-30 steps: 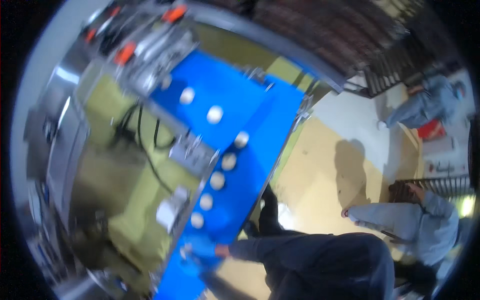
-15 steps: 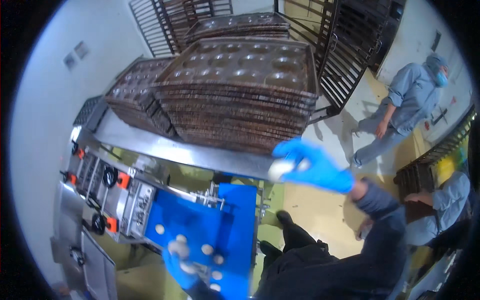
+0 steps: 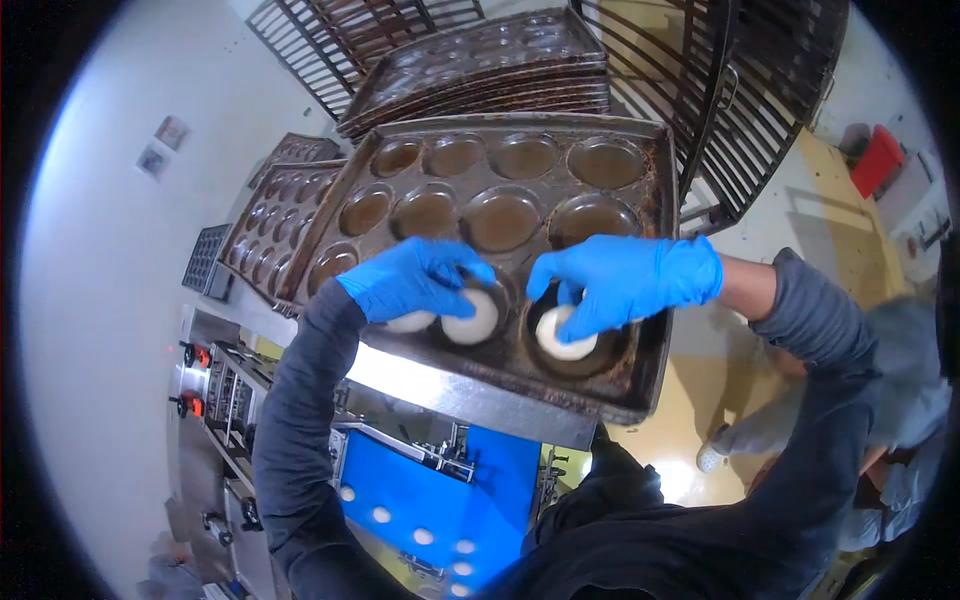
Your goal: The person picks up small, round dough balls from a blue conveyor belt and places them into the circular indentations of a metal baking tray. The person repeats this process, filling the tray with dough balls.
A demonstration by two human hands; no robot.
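Note:
Both my hands, in blue gloves, are over the front row of a dark, greasy baking tray [image 3: 515, 265] with round cups, on top of a tray stack. My left hand [image 3: 418, 282] has curled fingers at the upper side of a white dough ball [image 3: 472, 322] in a front cup. Partly under that hand lies another dough ball [image 3: 408, 322]. My right hand [image 3: 615, 285] has its thumb over a dough ball [image 3: 560, 340] in the front right cup, its forefinger bent beside it. Its palm is hidden.
Below the trays runs a blue conveyor belt [image 3: 400, 500] with several dough balls. More tray stacks [image 3: 480, 60] stand behind and at the left [image 3: 275, 220]. A dark slatted rack [image 3: 735, 110] stands at back right. A person in grey [image 3: 900, 370] is at the right.
My left hand has come up from the belt to the tray. My right hand has moved from beside the stack onto its front right cup. The view has shifted, with the tray now more central.

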